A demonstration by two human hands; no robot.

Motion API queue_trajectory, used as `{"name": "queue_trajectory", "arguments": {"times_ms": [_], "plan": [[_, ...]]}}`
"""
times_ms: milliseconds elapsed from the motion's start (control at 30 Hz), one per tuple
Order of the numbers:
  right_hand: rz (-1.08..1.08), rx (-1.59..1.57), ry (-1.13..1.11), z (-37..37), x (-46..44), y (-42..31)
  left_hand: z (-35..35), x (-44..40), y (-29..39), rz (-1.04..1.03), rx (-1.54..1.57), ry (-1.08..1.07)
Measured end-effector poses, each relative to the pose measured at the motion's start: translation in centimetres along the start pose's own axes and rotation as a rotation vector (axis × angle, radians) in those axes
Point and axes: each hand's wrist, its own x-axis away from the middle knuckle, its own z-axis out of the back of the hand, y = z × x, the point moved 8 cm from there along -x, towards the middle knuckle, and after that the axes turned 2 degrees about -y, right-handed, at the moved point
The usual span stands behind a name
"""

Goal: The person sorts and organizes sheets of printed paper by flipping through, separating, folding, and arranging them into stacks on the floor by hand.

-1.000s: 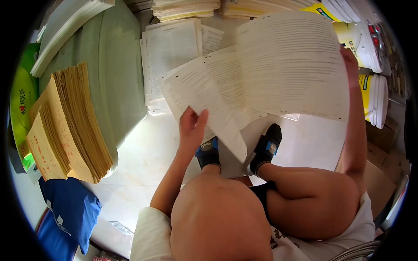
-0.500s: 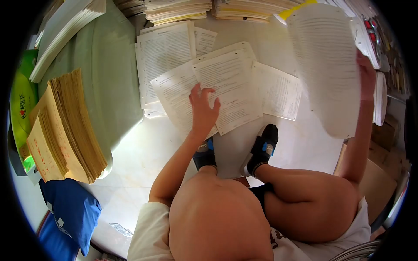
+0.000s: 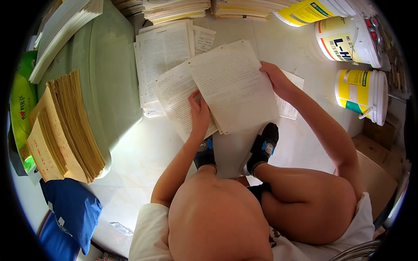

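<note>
My right hand (image 3: 278,82) pinches the right edge of a printed paper sheet (image 3: 237,87), which lies tilted over other sheets. My left hand (image 3: 200,116) rests at that sheet's left edge on a lower printed sheet (image 3: 174,93). Its fingers are bent and a little apart, and the thumb side is hidden beneath the upper sheet. A pile of printed papers (image 3: 163,48) lies behind on the floor to the left. Another printed sheet (image 3: 291,106) shows partly behind my right wrist.
Paper stacks (image 3: 176,11) line the back. Yellow-and-white buckets (image 3: 361,91) stand at the right near cardboard boxes (image 3: 379,161). To the left, a pale green surface (image 3: 109,65) bears brown-covered bundles (image 3: 72,126). My shoes (image 3: 263,145) are just below the papers; a blue bag (image 3: 72,213) lies lower left.
My right hand has swung from the far right to the centre, laying the sheet over the others. The buckets are now uncovered. My left hand has shifted slightly down, its thumb side now covered.
</note>
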Motion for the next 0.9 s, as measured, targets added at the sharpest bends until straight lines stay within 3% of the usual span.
{"name": "queue_trajectory", "arguments": {"times_ms": [100,167,200,267,300,367,467,533,633,667,733,767,900], "plan": [[-0.058,0.269,0.169,3.1,-1.4,2.2,0.6,-0.8,-1.0,-0.029,0.258,0.042],[-0.06,0.515,0.169,4.6,-2.8,3.7,-0.7,0.1,-0.1,0.234,0.444,-0.126],[-0.06,0.515,0.169,4.7,-3.2,4.6,-0.7,-0.1,-0.2,0.235,0.444,-0.126],[0.077,0.768,0.336,4.6,-3.2,4.1,-0.8,-0.9,-0.2,0.146,-0.053,-0.147],[0.077,0.769,0.335,4.3,-3.1,4.8,-0.8,-0.9,-0.5,0.147,-0.053,-0.147],[0.325,1.125,0.483,2.5,-1.2,3.4,-1.1,-0.7,0.4,0.01,-0.206,-0.152],[0.403,1.083,0.325,-2.6,1.1,3.7,-2.6,1.0,2.6,0.068,-0.008,-0.225],[0.282,0.756,0.136,-5.9,2.1,5.4,-3.5,2.3,4.1,0.05,0.083,-0.28],[0.303,0.682,0.045,-9.1,4.0,6.9,-4.8,3.3,5.3,0.055,0.281,-0.399],[0.304,0.684,0.046,-9.1,4.5,6.8,-5.4,3.7,5.4,0.081,0.377,-0.463],[0.051,0.499,0.041,-8.4,4.9,8.4,-5.7,4.2,5.2,0.082,0.365,-0.475],[0.016,0.55,0.134,-7.3,4.7,8.9,-5.8,4.5,5.0,0.083,0.352,-0.485],[0.097,0.512,0.208,-3.9,3.4,10.0,-5.3,5.1,4.0,0.102,0.367,-0.515]]}}
